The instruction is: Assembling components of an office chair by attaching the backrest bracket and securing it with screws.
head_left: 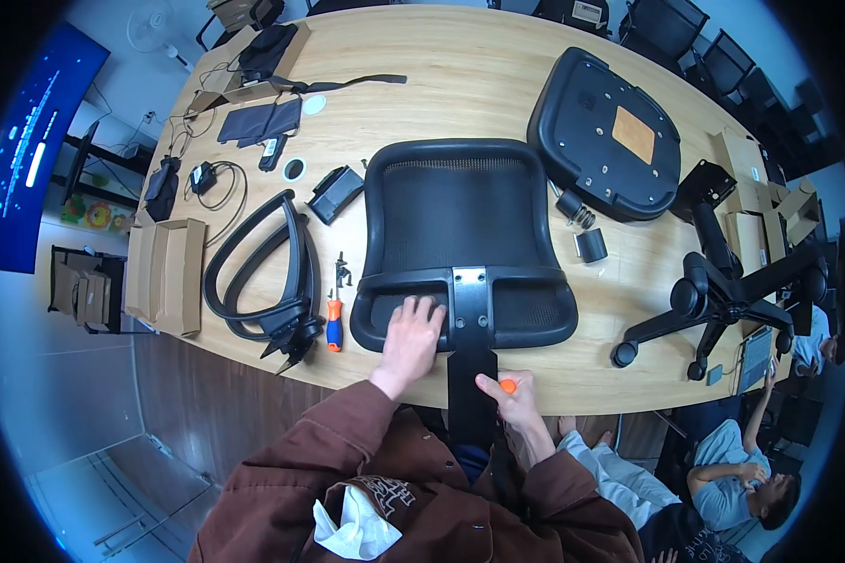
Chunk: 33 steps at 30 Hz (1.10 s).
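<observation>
A black mesh chair backrest (455, 211) lies on the table in front of me, with a silver metal plate (471, 298) at the middle of its lower frame. From that plate a flat black bar (472, 385) runs over the table edge toward my body. My left hand (413, 336) rests on the lower left mesh panel, fingers extended, holding nothing. Beside the bar, my right hand (518, 402) is closed around something with a round orange end (508, 386); the rest of it is hidden. Left of the backrest lies a blue and orange screwdriver (334, 324), near several dark screws (342, 270).
A pair of black armrests (272, 272) and an open cardboard box (166, 277) lie at left. The upturned seat (610, 136) sits at far right, near a black cylinder (591, 246). A wheeled chair base (728, 305) stands at right. People sit beyond the table's right edge.
</observation>
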Tool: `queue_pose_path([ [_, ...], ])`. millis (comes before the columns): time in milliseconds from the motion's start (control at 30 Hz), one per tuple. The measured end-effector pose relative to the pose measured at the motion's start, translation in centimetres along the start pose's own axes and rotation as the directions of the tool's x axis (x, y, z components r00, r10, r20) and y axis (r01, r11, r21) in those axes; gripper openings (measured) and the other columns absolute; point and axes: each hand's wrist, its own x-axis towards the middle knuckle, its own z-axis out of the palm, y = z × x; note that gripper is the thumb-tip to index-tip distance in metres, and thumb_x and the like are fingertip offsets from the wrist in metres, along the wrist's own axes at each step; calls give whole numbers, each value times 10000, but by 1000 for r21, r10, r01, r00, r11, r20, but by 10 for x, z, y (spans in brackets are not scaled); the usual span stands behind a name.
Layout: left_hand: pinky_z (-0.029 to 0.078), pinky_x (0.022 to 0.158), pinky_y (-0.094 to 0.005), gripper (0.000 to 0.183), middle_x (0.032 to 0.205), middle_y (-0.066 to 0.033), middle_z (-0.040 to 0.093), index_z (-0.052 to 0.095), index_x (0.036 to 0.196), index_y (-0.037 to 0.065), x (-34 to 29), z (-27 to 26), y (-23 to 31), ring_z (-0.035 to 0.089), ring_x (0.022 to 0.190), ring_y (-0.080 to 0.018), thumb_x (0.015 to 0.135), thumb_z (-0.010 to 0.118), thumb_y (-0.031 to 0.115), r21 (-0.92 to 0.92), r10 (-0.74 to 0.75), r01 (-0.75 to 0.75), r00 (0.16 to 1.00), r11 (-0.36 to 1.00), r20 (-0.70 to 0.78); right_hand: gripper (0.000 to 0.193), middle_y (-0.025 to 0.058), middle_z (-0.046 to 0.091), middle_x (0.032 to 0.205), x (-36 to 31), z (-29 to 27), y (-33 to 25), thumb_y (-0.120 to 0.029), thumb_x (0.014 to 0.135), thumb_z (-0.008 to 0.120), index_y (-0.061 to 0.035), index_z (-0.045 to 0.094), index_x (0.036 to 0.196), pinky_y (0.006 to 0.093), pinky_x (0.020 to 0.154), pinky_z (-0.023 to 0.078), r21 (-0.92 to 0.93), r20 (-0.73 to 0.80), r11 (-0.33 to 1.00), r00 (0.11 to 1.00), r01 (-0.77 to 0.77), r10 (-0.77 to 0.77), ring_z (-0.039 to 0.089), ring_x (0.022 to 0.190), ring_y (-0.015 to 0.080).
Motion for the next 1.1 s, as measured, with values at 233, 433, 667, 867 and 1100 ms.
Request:
queue_pose_path([
  [233,531,794,-384,198,865,-71,584,679,929,29,-9,25,2,587,859,-259,737,634,34,-22,70,-78,969,997,-238,637,-91,301,500,-2,1,-10,-263,851,836,-119,331,491,301,457,182,-11,-35,997,997,-75,74,250,504,40],
  [433,531,723,-404,279,844,-81,602,659,867,34,-14,44,-4,599,817,-290,596,719,7,-18,105,-120,923,993,-369,636,-88,302,492,-17,-1,-20,-259,840,841,-113,341,474,314,452,166,-62,-19,998,1000,-23,22,242,501,43],
  [667,526,722,-378,199,807,-70,585,687,887,36,-12,28,6,599,807,-269,698,632,14,-62,61,-85,946,994,-319,579,-45,417,450,-5,-9,-12,-246,853,837,-101,426,472,260,390,279,-6,32,1000,999,-20,20,381,407,42],
  [867,533,721,-380,231,821,-63,589,688,891,39,-14,27,6,598,817,-266,663,660,22,-71,54,-79,953,994,-297,560,-47,416,452,0,-4,-14,-257,848,844,-119,442,484,250,385,272,122,70,988,994,-90,82,386,379,52],
  [1100,549,702,-384,356,880,-72,584,667,883,42,-10,14,8,591,888,-276,538,744,2,-144,24,-61,968,988,-250,575,-48,413,456,10,-11,-22,-284,841,850,-127,426,486,244,382,282,78,146,989,983,-122,110,381,376,54],
])
